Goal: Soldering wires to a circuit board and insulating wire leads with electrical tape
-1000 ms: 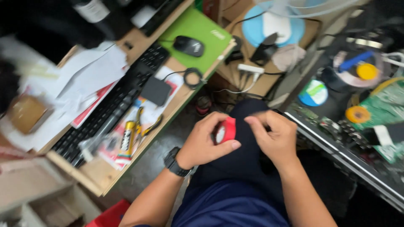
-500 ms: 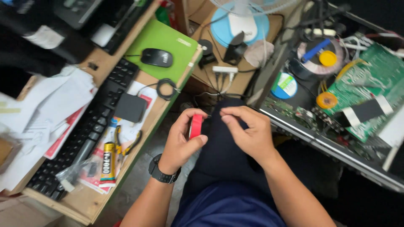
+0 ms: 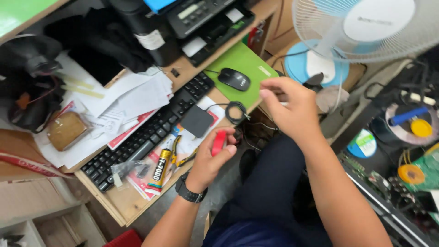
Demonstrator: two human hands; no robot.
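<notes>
The left hand [image 3: 208,162], with a dark watch [image 3: 188,192] on its wrist, is closed around a small red object [image 3: 218,142], thumb on one side and curled fingers on the other, just off the front edge of the wooden bench [image 3: 123,210]. The red object stands roughly upright in that grip, its long axis running from the palm up and slightly away from the person; what kind of thing it is cannot be told. The right hand [image 3: 290,107] hovers higher and to the right, well apart from the red object, its fingers bent and pinched together near the corner of a green mat [image 3: 242,61]; whether it holds anything cannot be told. On the mat lies a black mouse [image 3: 233,79], and beside it a coiled black cable [image 3: 235,111] and a flat black square box [image 3: 196,121]. Left of the left hand lie yellow-handled pliers [image 3: 176,148] and a yellow and black glue tube [image 3: 158,170], its long axis pointing toward the bench edge, on red and white printed sheets. A black keyboard [image 3: 146,135] runs diagonally behind them, with loose white papers [image 3: 128,98] beyond. A white and blue fan [image 3: 366,27] stands at the upper right, and a round blue and green labelled tin [image 3: 363,144] below it.
</notes>
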